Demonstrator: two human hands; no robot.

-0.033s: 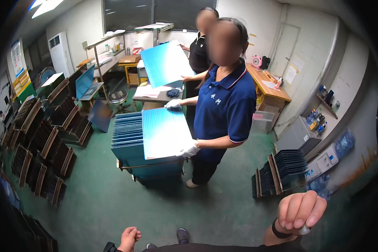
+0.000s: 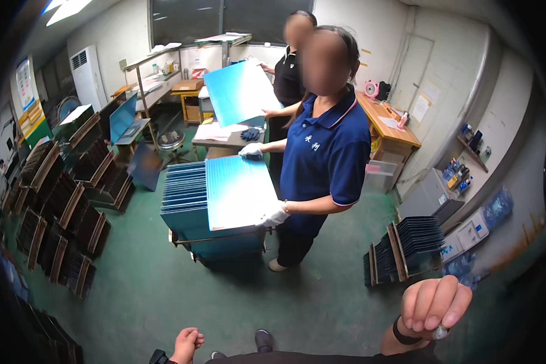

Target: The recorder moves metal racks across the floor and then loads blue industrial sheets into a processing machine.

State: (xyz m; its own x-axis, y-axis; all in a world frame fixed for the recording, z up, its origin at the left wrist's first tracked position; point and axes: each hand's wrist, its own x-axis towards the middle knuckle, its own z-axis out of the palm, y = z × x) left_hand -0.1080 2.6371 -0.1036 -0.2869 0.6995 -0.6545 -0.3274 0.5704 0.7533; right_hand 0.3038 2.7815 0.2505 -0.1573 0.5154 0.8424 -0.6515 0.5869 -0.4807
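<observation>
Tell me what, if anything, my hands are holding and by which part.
Your right hand pinches a small shiny object; which part cannot be told. Your left hand, curled, shows nothing held.

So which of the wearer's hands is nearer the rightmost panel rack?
Right: the right hand appears just below the panel rack; the left hand is far to its left.

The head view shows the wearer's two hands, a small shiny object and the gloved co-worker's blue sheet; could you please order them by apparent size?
Largest to smallest:
1. Blue sheet
2. Right hand
3. Left hand
4. Small shiny object
</observation>
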